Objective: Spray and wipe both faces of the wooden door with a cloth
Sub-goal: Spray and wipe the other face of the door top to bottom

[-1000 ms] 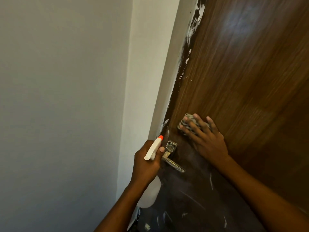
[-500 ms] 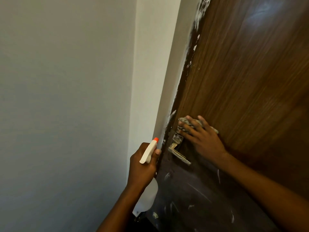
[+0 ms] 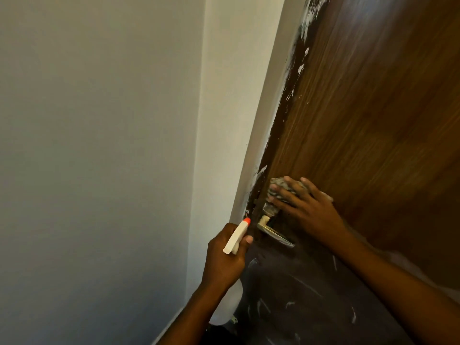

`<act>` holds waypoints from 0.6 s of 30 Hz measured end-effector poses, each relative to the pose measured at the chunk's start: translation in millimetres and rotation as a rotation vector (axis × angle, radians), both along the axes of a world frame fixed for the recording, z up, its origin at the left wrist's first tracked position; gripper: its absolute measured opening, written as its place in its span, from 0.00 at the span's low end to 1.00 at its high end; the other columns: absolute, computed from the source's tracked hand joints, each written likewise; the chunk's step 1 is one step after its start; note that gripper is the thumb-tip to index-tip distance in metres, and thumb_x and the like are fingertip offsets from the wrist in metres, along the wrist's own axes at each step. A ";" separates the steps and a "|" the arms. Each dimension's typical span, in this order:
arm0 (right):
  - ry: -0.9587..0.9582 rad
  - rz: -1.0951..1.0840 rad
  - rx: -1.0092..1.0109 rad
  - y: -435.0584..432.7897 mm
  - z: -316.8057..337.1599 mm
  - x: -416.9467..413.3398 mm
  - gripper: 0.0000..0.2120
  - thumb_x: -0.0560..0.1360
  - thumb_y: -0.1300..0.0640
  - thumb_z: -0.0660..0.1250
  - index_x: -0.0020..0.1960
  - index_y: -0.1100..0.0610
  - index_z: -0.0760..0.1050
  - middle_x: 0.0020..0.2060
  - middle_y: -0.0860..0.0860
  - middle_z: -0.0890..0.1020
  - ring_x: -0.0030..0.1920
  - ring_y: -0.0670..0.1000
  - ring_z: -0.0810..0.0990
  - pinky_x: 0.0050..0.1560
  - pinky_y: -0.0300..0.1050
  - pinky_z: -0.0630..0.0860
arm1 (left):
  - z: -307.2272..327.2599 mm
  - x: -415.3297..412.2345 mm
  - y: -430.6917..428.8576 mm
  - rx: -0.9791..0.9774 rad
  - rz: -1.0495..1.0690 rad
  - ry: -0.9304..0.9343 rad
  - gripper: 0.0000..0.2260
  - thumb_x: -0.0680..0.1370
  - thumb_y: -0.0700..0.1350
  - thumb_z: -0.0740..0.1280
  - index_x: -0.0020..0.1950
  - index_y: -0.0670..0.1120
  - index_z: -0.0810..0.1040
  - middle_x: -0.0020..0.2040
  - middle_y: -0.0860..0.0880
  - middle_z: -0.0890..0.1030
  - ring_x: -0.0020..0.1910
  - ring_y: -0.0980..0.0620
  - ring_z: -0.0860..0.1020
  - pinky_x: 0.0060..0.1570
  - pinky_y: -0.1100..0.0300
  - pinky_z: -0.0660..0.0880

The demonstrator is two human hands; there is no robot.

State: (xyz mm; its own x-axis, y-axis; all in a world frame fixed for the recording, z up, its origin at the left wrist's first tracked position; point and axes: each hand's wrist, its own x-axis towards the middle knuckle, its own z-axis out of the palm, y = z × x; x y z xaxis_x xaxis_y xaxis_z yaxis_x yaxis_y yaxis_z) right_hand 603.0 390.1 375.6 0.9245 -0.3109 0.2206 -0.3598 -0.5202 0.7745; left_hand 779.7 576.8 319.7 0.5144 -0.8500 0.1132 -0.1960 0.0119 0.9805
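Observation:
The brown wooden door [image 3: 373, 120] fills the right side, with white paint smears along its left edge. My right hand [image 3: 308, 210] presses a grey patterned cloth [image 3: 278, 188] flat against the door, just above the metal lever handle [image 3: 275, 235]. My left hand [image 3: 224, 260] grips a white spray bottle [image 3: 235, 237] with an orange nozzle, held close to the door's edge and pointing up toward the handle. The bottle's body hangs below my fist, partly hidden.
A plain white wall [image 3: 99, 145] takes up the left half and meets the white door frame [image 3: 249, 120] in a tight corner. The door's lower part [image 3: 311, 295] is darker and carries white scuff marks.
My right hand has slid the cloth leftward and down to the door's edge beside the handle. My left hand with the bottle has stayed at about the same spot near the edge.

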 end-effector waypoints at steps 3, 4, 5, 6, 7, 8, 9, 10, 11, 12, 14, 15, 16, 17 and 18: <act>-0.146 -0.054 -0.084 11.5 -12.3 -69.1 0.27 0.81 0.58 0.52 0.80 0.51 0.61 0.80 0.55 0.59 0.80 0.62 0.55 0.77 0.61 0.55 | -16.3 -3.9 -4.2 0.077 -0.053 -0.049 0.15 0.72 0.53 0.69 0.56 0.52 0.72 0.50 0.56 0.77 0.44 0.57 0.78 0.46 0.71 0.74; -0.177 -0.077 -0.096 16.5 -15.5 -84.1 0.25 0.83 0.59 0.49 0.80 0.50 0.61 0.80 0.55 0.60 0.80 0.61 0.56 0.77 0.60 0.56 | -19.2 -6.0 -5.6 0.104 -0.056 -0.063 0.17 0.71 0.53 0.70 0.57 0.50 0.73 0.51 0.55 0.78 0.46 0.56 0.78 0.48 0.69 0.74; -0.206 -0.087 -0.104 21.2 -17.2 -93.7 0.24 0.85 0.58 0.47 0.79 0.50 0.63 0.79 0.54 0.62 0.79 0.61 0.57 0.77 0.60 0.57 | -22.2 -8.2 -7.8 0.132 -0.047 -0.069 0.18 0.71 0.52 0.70 0.58 0.49 0.74 0.53 0.53 0.79 0.48 0.54 0.79 0.50 0.65 0.75; -0.235 -0.090 -0.097 25.3 -17.7 -97.9 0.24 0.86 0.57 0.44 0.78 0.51 0.65 0.78 0.54 0.64 0.79 0.61 0.59 0.76 0.60 0.58 | -24.1 -9.7 -9.7 0.153 -0.036 -0.074 0.18 0.72 0.52 0.70 0.59 0.48 0.74 0.54 0.51 0.80 0.49 0.52 0.79 0.51 0.62 0.76; -0.265 -0.090 -0.080 28.2 -18.5 -97.4 0.24 0.86 0.56 0.43 0.78 0.51 0.66 0.78 0.55 0.65 0.78 0.61 0.60 0.75 0.60 0.59 | -24.5 -10.0 -11.7 0.165 -0.030 -0.075 0.18 0.72 0.52 0.70 0.59 0.48 0.74 0.54 0.50 0.80 0.49 0.52 0.79 0.51 0.62 0.76; -0.299 -0.094 -0.057 29.0 -19.6 -94.8 0.23 0.87 0.56 0.43 0.78 0.51 0.66 0.78 0.55 0.65 0.78 0.61 0.60 0.75 0.60 0.59 | -22.9 -9.9 -13.5 0.159 -0.030 -0.070 0.17 0.72 0.51 0.70 0.58 0.49 0.74 0.54 0.49 0.80 0.47 0.54 0.79 0.49 0.64 0.75; -0.327 -0.096 -0.037 28.7 -21.0 -90.1 0.23 0.87 0.55 0.44 0.78 0.51 0.64 0.78 0.55 0.65 0.78 0.61 0.59 0.76 0.60 0.57 | -21.3 -9.0 -15.2 0.145 -0.027 -0.062 0.15 0.72 0.50 0.70 0.56 0.50 0.74 0.54 0.49 0.80 0.45 0.55 0.77 0.46 0.68 0.74; -0.341 -0.092 -0.023 27.1 -23.3 -83.1 0.23 0.86 0.56 0.46 0.79 0.51 0.63 0.79 0.55 0.63 0.79 0.61 0.58 0.77 0.59 0.54 | -19.6 -6.9 -16.9 0.124 -0.030 -0.052 0.13 0.73 0.49 0.70 0.54 0.51 0.73 0.53 0.49 0.80 0.43 0.57 0.76 0.43 0.71 0.72; -0.330 -0.077 -0.010 24.1 -26.3 -73.7 0.24 0.85 0.57 0.50 0.80 0.51 0.61 0.79 0.54 0.61 0.79 0.62 0.56 0.78 0.59 0.52 | -19.6 -4.5 -19.1 0.106 -0.038 -0.042 0.12 0.73 0.48 0.70 0.53 0.52 0.71 0.53 0.48 0.80 0.42 0.58 0.76 0.39 0.74 0.71; -0.291 -0.053 0.007 19.5 -29.3 -61.5 0.25 0.83 0.58 0.53 0.80 0.51 0.61 0.80 0.55 0.60 0.80 0.62 0.55 0.79 0.58 0.49 | -19.3 -2.2 -20.4 0.098 -0.053 -0.036 0.11 0.73 0.47 0.70 0.53 0.52 0.71 0.53 0.48 0.80 0.41 0.59 0.75 0.37 0.76 0.70; -0.142 0.018 0.048 8.1 -34.4 -28.8 0.29 0.78 0.59 0.58 0.79 0.51 0.61 0.79 0.55 0.61 0.79 0.62 0.56 0.79 0.58 0.47 | -20.0 1.4 -20.5 0.087 -0.089 -0.013 0.12 0.73 0.48 0.69 0.53 0.52 0.70 0.54 0.48 0.80 0.42 0.60 0.75 0.36 0.77 0.70; -0.040 0.046 0.076 3.1 -36.5 -9.5 0.32 0.76 0.58 0.61 0.79 0.50 0.62 0.79 0.55 0.62 0.79 0.62 0.57 0.78 0.58 0.48 | -21.1 2.9 -19.8 0.073 -0.103 0.029 0.13 0.72 0.51 0.70 0.53 0.52 0.71 0.55 0.49 0.80 0.43 0.60 0.75 0.39 0.76 0.71; 0.057 0.045 0.112 -0.5 -37.6 9.2 0.32 0.74 0.56 0.64 0.78 0.50 0.64 0.78 0.56 0.63 0.78 0.63 0.58 0.77 0.59 0.49 | -24.1 4.8 -18.7 0.058 -0.114 0.071 0.17 0.70 0.56 0.71 0.54 0.51 0.71 0.55 0.49 0.80 0.44 0.59 0.76 0.43 0.72 0.73; 0.132 0.023 0.144 -2.6 -37.7 26.7 0.31 0.74 0.54 0.65 0.77 0.50 0.67 0.78 0.56 0.64 0.78 0.63 0.58 0.77 0.59 0.50 | -28.1 7.1 -18.5 0.039 -0.115 0.115 0.19 0.69 0.58 0.71 0.54 0.50 0.73 0.55 0.50 0.80 0.45 0.58 0.76 0.48 0.67 0.74; 0.181 -0.006 0.170 -2.7 -36.6 39.9 0.29 0.75 0.52 0.66 0.76 0.50 0.69 0.77 0.56 0.65 0.78 0.63 0.59 0.77 0.60 0.50 | -29.2 9.6 -18.1 0.050 -0.110 0.109 0.17 0.71 0.55 0.70 0.54 0.50 0.73 0.55 0.49 0.80 0.46 0.57 0.77 0.51 0.62 0.75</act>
